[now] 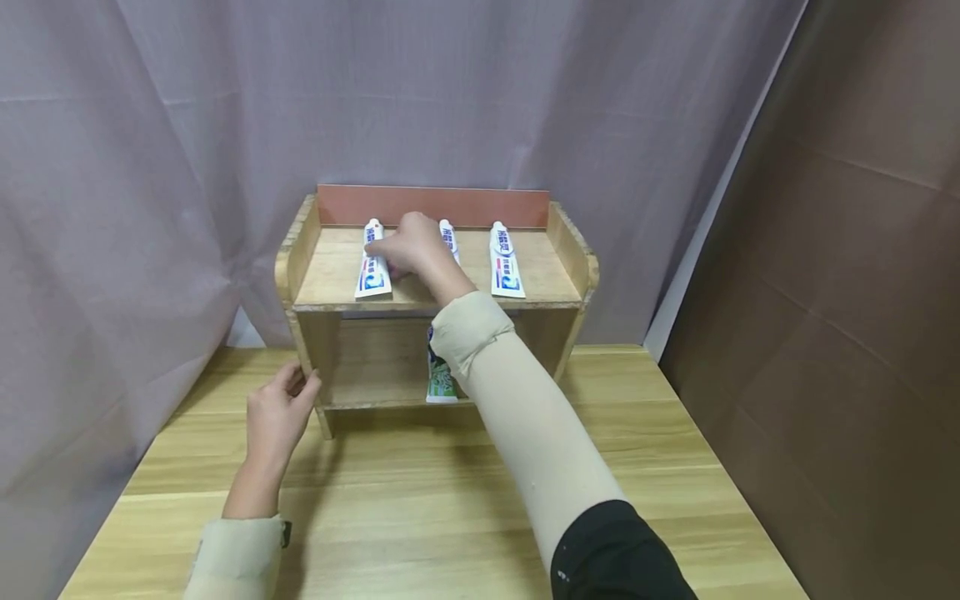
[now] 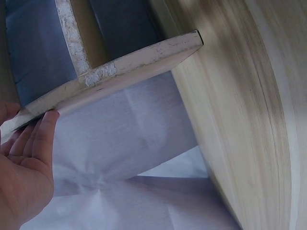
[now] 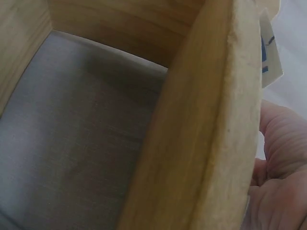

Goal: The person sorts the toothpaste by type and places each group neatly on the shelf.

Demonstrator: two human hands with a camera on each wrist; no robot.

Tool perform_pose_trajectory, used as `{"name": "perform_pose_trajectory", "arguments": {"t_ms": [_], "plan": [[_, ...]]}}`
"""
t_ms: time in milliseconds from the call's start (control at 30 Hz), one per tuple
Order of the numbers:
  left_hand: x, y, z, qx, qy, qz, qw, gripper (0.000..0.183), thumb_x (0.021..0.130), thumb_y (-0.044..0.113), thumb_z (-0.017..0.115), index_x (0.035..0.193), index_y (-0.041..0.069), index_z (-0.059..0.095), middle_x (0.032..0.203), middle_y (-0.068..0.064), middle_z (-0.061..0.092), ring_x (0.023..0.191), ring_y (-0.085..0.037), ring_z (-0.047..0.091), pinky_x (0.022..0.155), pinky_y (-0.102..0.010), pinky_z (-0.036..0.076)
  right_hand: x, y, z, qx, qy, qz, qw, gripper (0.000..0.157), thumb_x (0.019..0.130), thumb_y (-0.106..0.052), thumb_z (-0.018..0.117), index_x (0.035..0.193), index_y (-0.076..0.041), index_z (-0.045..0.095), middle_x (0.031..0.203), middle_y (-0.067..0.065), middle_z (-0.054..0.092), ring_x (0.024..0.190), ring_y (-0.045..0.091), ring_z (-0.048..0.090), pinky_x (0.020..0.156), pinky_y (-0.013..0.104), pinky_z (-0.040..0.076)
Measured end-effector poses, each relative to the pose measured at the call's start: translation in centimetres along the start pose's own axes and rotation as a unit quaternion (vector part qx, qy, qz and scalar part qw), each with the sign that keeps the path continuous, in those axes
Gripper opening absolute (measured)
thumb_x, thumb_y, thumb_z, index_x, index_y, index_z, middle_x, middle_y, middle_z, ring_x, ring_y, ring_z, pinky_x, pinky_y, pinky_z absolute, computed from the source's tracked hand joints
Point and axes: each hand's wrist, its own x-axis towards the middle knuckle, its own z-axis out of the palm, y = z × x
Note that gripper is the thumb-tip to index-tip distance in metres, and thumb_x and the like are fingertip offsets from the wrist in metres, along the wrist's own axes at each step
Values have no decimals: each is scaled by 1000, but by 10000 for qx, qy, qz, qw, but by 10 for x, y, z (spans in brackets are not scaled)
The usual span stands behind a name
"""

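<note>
A small two-tier wooden shelf (image 1: pixel 435 304) stands on the table. Three white and blue toothpaste tubes lie on its upper board, caps to the back: a left tube (image 1: pixel 371 279), a middle tube (image 1: pixel 447 234) partly behind my right hand, and a right tube (image 1: pixel 506 265). My right hand (image 1: pixel 416 248) grips the left tube, thumb across its middle; in the right wrist view the hand (image 3: pixel 283 158) is partly hidden by the board. With my left hand (image 1: pixel 279 414) I pinch the front edge of the shelf's left side panel (image 2: pixel 120 72), thumb and fingers on opposite faces.
A green toothpaste tube (image 1: pixel 441 379) lies on the lower board, partly behind my right sleeve. Side walls and a reddish back strip (image 1: pixel 435 206) bound the upper board. Grey cloth (image 1: pixel 420 92) hangs behind the shelf, and a brown cloth (image 1: pixel 825 333) is at the right.
</note>
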Motion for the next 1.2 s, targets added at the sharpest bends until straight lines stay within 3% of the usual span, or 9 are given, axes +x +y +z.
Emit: {"name": "perform_pose_trajectory", "arguments": {"t_ms": [367, 633, 1000, 1200], "plan": [[-2, -2, 1, -15, -154, -52, 9999, 20, 94, 16, 67, 106, 1, 73, 99, -20, 74, 87, -36, 75, 75, -47, 63, 2, 2, 1, -522, -75, 30, 9986, 32, 91, -37, 71, 74, -10, 67, 52, -1, 61, 46, 10, 61, 47, 20, 48], [0, -2, 1, -36, -133, -20, 9999, 22, 94, 17, 67, 107, 1, 73, 98, -21, 74, 88, -36, 75, 75, -49, 63, -3, 2, 4, -1089, 357, -213, 9932, 40, 93, -41, 67, 65, -14, 59, 51, -5, 53, 42, 8, 50, 40, 20, 38], [0, -4, 3, -14, -103, -15, 9999, 20, 94, 16, 67, 107, 2, 73, 97, -19, 75, 86, -35, 75, 75, -48, 63, -8, 4, 5, -929, 195, -44, 9955, 45, 96, -40, 64, 60, -13, 57, 46, -5, 47, 37, 7, 41, 34, 20, 28], [0, -4, 4, -10, -116, -4, 9999, 21, 94, 16, 67, 108, 1, 73, 98, -20, 74, 87, -36, 75, 75, -49, 62, -14, 6, 4, -1034, 376, -263, 9936, 50, 98, -42, 61, 57, -14, 56, 45, -5, 46, 36, 7, 39, 34, 20, 27]]}}
